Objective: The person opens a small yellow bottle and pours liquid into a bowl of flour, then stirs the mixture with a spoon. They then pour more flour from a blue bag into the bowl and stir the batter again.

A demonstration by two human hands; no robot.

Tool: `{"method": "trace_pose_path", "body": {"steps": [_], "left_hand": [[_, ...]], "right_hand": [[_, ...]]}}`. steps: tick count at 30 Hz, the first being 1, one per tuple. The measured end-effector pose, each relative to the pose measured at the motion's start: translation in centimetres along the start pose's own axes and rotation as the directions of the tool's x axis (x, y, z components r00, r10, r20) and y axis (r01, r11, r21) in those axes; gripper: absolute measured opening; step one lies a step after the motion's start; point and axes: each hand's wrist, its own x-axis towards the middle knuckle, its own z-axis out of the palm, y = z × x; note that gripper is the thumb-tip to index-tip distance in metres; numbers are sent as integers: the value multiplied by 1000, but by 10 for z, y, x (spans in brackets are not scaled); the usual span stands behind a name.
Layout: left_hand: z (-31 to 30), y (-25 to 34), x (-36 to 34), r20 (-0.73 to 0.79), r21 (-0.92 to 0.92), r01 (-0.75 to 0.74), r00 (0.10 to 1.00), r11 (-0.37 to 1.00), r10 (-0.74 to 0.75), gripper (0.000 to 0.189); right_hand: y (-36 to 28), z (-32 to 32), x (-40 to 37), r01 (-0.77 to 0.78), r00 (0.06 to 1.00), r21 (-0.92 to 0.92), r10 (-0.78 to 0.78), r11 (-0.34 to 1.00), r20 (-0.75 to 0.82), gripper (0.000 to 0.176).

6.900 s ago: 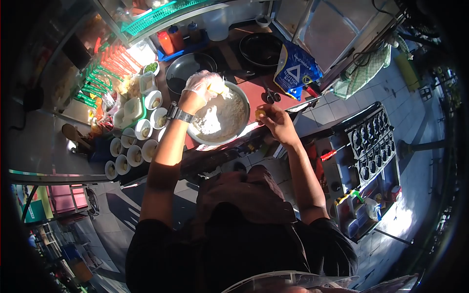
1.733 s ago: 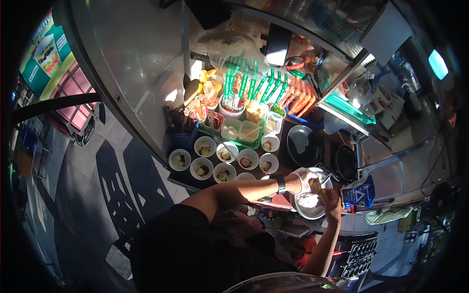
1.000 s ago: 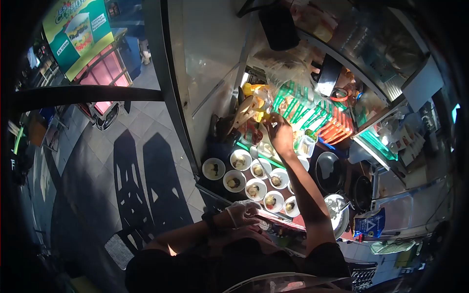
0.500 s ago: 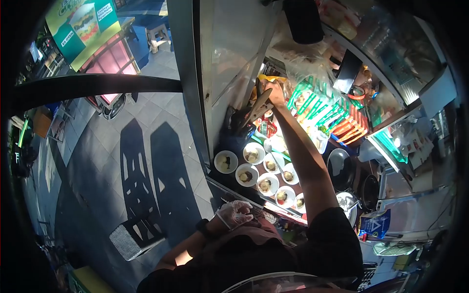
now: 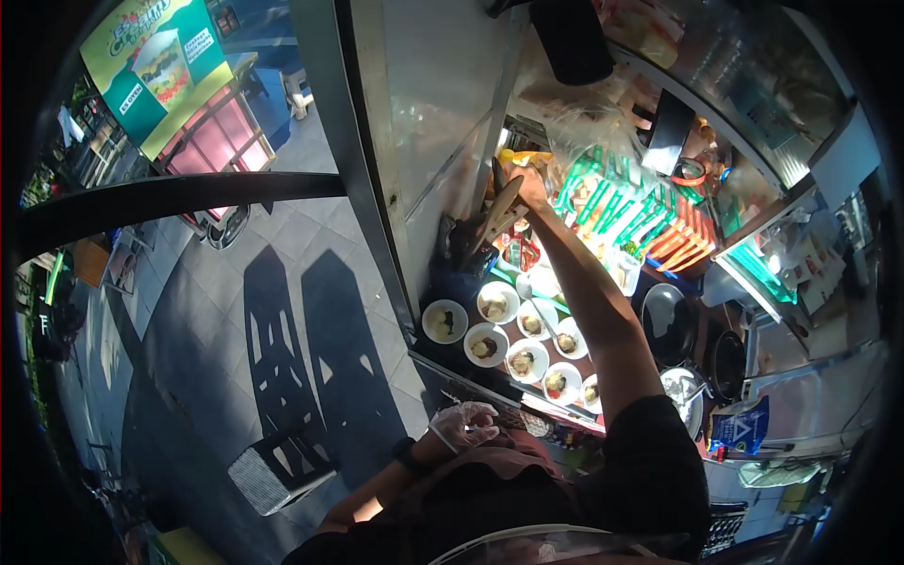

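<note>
My right hand (image 5: 530, 185) reaches across the counter, its fingers partly hidden behind brown, flat utensil handles (image 5: 497, 215) standing in a dark holder. A yellow packet (image 5: 525, 158) lies just beyond it. Held low in front of my body is my left hand (image 5: 464, 427), in a clear plastic glove, its fingers curled in; what they hold, if anything, is hidden. Several white bowls (image 5: 444, 322) stand between the hands, with pale and dark food in their bottoms. A spoon (image 5: 546, 314) slants among them.
Green and orange plastic racks (image 5: 640, 209) stand beyond my right forearm under clear plastic bags. A dark pan (image 5: 665, 315) and a blue bag (image 5: 739, 428) are at the right. A glass panel post (image 5: 363, 160) borders the counter; a stool (image 5: 273, 471) stands on the paving.
The view has shifted slightly, so the scene sits a little differently in frame. My right hand stays by the utensil handles, and my left hand stays curled at my body.
</note>
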Motion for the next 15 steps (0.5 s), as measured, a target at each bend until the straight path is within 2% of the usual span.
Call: {"method": "trace_pose_path", "body": {"steps": [1, 2, 3, 5, 7, 8, 9, 11, 12, 13, 15], "left_hand": [[0, 2, -1, -12, -10, -2, 1000, 1000, 2, 36], [-1, 5, -1, -22, -8, 8, 1000, 1000, -8, 36], [-3, 8, -3, -34, -8, 18, 999, 1000, -18, 36], [-9, 14, -6, -73, -24, 18, 997, 1000, -20, 36], [-12, 15, -8, -99, -37, 16, 995, 999, -19, 36], [-13, 14, -10, -113, -28, 21, 993, 999, -24, 36], [-15, 14, -11, -122, -15, 27, 992, 1000, -29, 36], [-17, 16, -12, -108, 2, 56, 993, 998, -56, 36], [-17, 14, -13, -105, -8, 63, 992, 998, -64, 36], [-17, 13, -13, -105, -14, 70, 992, 997, -71, 36], [-18, 9, -14, -113, -23, 80, 990, 997, -82, 37]], "right_hand": [[-3, -3, 1, 52, 998, -94, -54, 994, -22, 27], [-6, -8, 7, -32, 999, -83, 35, 996, 32, 28], [-3, -15, 10, -114, 992, 38, 111, 993, 67, 34], [-5, -24, 8, -220, 958, 375, 272, 901, -90, 37], [5, -31, 23, -298, 953, 244, 303, 923, 18, 33], [10, -31, 27, -250, 968, 313, 247, 916, 50, 34], [39, -7, 30, -251, 968, 306, 246, 918, 54, 34], [83, 48, 59, -122, 969, 401, 22, 908, 245, 40], [87, 49, 63, -64, 941, 457, -99, 887, 324, 43], [92, 49, 66, -59, 942, 457, -102, 888, 319, 43], [91, 38, 66, -23, 890, 486, -203, 874, 408, 49]]}}
